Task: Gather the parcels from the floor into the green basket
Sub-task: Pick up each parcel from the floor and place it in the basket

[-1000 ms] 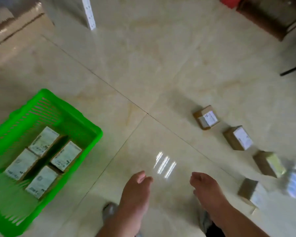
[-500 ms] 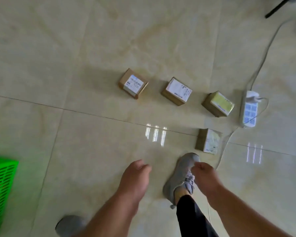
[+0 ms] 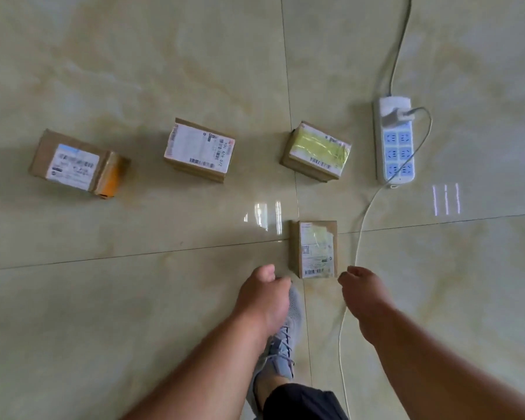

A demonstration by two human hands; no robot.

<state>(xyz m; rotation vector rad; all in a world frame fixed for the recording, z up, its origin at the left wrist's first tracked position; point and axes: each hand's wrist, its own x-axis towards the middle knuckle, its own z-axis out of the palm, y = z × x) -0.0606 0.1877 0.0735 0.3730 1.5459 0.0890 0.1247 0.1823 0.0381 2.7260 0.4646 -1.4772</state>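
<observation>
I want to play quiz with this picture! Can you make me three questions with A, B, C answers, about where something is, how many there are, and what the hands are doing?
1. Where is the power strip?
A. Right of the yellow-taped parcel
B. Between the two hands
C. On top of a parcel

2. How many parcels lie on the floor?
A. Two
B. Four
C. Seven

3. What are the hands doing?
A. Both carry parcels
B. One holds the cable
C. Both are empty, near the closest parcel

Answers:
1. A: the strip lies on the floor to the right of that parcel.
2. B: three sit in a row and one lies nearer the person.
3. C: the left hand and right hand hold nothing, either side of that parcel's near end.
</observation>
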